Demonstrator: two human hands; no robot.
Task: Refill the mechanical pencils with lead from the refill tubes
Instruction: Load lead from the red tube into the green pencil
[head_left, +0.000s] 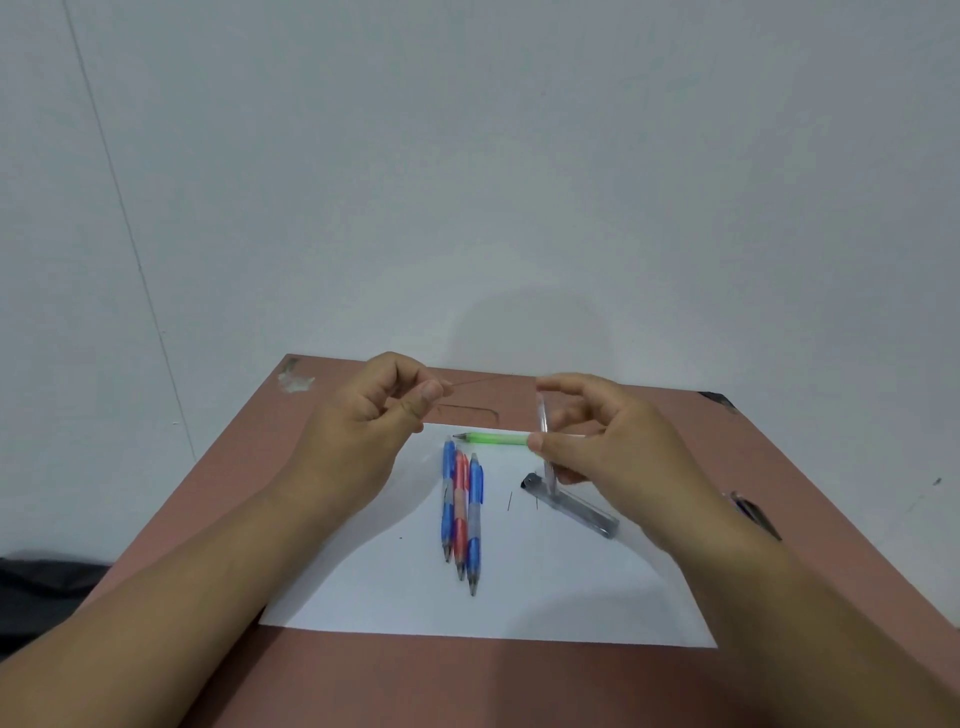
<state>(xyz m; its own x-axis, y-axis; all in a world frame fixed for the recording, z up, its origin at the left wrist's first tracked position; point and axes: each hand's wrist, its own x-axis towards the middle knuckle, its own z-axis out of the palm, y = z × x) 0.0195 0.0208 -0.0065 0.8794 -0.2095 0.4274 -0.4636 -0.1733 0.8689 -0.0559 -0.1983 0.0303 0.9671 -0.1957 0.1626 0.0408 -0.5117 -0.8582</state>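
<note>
while both hands hover above the middle of the frame, the work looks to be mid-refill rather than near its end. the left hand (374, 410) pinches one end of a thin lead (483, 381) between thumb and forefinger, the lead reaching rightward toward the right hand (597, 441), which grips a clear, slim pencil (545, 447) held roughly upright. the hands are apart, joined only by the line of that lead; whether its tip has entered the pencil i cannot tell.

below them, on the white sheet (519, 597) in the lower centre, three blue and red pencils (461, 514) lie side by side, touching, and a green pencil (491, 439) lies crosswise just above them. the refill tube (582, 506) rests right of centre, with short stray leads (510, 500) beside it. nothing shows which of the lying pencils are already filled, so i judge at least the one in hand is unfinished, perhaps more.
</note>
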